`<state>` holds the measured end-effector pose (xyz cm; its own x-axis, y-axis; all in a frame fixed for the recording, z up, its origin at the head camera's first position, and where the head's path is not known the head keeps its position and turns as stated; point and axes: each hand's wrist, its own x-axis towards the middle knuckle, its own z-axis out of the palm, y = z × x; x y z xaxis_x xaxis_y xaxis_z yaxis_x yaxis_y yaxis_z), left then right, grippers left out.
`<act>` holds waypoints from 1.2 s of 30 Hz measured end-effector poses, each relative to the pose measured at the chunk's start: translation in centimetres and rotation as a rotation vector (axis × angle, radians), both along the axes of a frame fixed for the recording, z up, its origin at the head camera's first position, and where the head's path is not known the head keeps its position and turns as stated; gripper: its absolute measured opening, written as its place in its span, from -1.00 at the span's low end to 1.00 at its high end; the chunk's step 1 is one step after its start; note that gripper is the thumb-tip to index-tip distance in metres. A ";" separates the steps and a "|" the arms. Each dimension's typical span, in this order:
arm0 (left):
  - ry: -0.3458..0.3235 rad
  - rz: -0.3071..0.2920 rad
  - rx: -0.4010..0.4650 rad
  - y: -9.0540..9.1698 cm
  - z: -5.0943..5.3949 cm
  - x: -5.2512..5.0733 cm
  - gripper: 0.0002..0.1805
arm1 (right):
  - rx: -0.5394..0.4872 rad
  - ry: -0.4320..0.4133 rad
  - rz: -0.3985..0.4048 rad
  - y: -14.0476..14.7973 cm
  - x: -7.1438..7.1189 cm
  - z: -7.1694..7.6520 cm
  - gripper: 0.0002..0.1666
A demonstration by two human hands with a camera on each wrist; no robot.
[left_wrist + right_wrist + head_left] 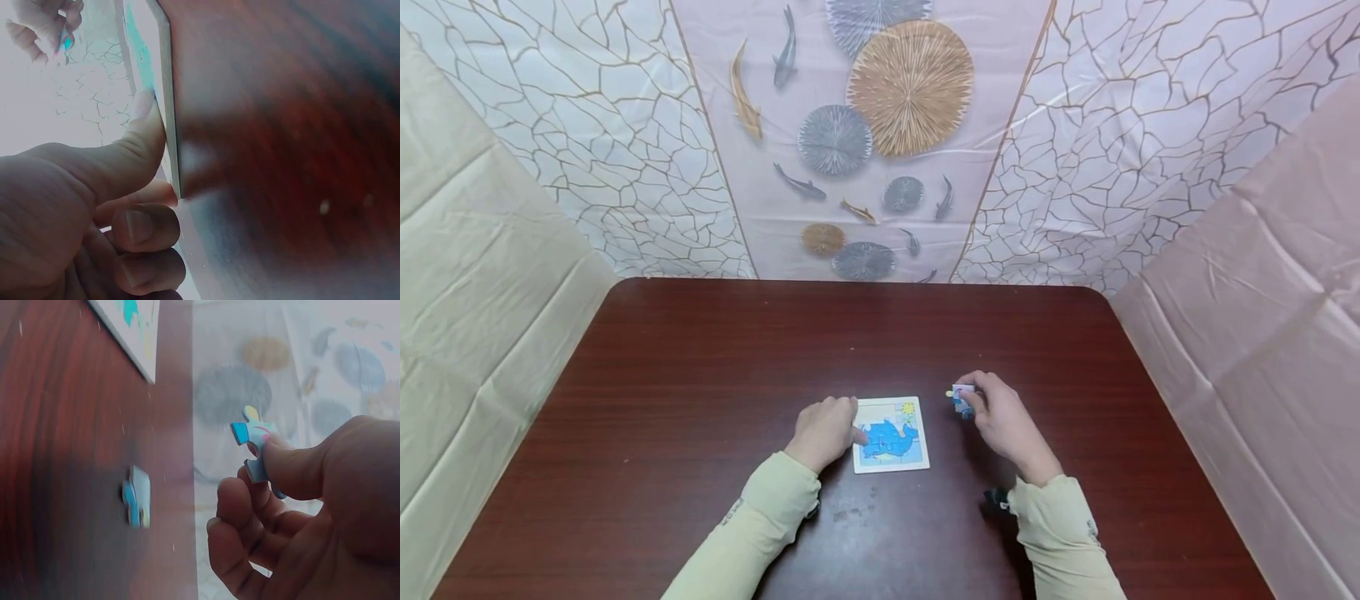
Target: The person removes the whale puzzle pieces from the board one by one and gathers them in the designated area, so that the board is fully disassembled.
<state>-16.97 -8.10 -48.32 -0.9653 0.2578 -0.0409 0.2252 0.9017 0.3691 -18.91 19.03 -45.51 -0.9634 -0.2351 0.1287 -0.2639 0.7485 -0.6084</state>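
Observation:
A square puzzle board (891,469) with a blue whale and a yellow sun lies flat on the table. At its left edge, my left hand (826,429) grips the rim, the thumb (145,125) over the top and the other fingers curled beside the corner. To the right of the board, my right hand (1009,425) pinches a small jigsaw piece (257,434) between thumb and fingers, raised off the table. A second piece (140,497), white and blue, lies on the table in the right wrist view.
The dark red-brown table (700,350) has rounded far corners. A patterned cloth (1075,167) hangs behind it, and pale cloths stand along both sides. A small black object (996,498) is beside the right sleeve.

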 end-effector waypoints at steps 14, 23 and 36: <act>0.009 0.003 -0.010 -0.1 -0.1 0.0 -0.47 | -0.007 -0.055 -0.276 4.6 -0.7 -1.5 -0.75; 0.018 0.001 -0.002 -0.1 -0.2 0.1 -0.39 | 0.045 -0.091 -0.314 5.6 -0.9 -2.5 -0.72; -0.005 0.003 -0.011 -0.1 -0.2 0.0 -0.38 | 0.105 -0.161 -0.352 5.5 -1.2 -3.0 -0.66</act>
